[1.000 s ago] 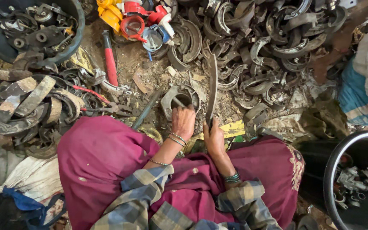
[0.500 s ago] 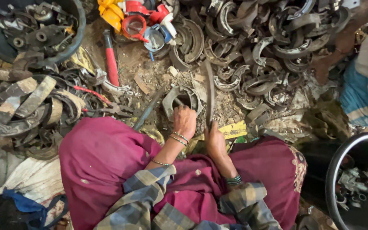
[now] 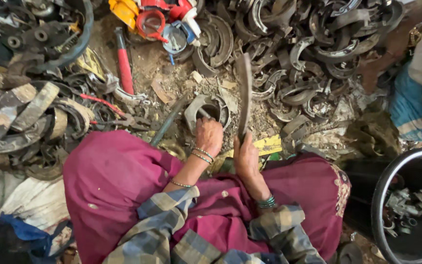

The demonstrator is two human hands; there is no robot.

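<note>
The left hand [image 3: 209,136] was closed in a fist around a short metal punch [image 3: 204,113], whose tip stood on a curved brake shoe [image 3: 202,108] lying on the dirt just ahead of the knuckles. The right hand [image 3: 246,157] was wrapped shut around the lower end of a long, flat, rusty metal bar [image 3: 244,93], which rose up and away from that hand, just to the right of the brake shoe. Green bangles sat on both wrists, and plaid sleeves [image 3: 172,230] and magenta cloth [image 3: 118,181] lay below the hands. Beyond the right hand and further to its right spread a large heap of worn brake shoes [image 3: 313,54]. To the left of the left hand lay a thin grey rod [image 3: 168,121], a red-handled tool [image 3: 124,63] and another pile of brake shoes with linings [image 3: 23,112]. A black tub [image 3: 384,195] holding small metal parts stood well to the right of the right hand.
</note>
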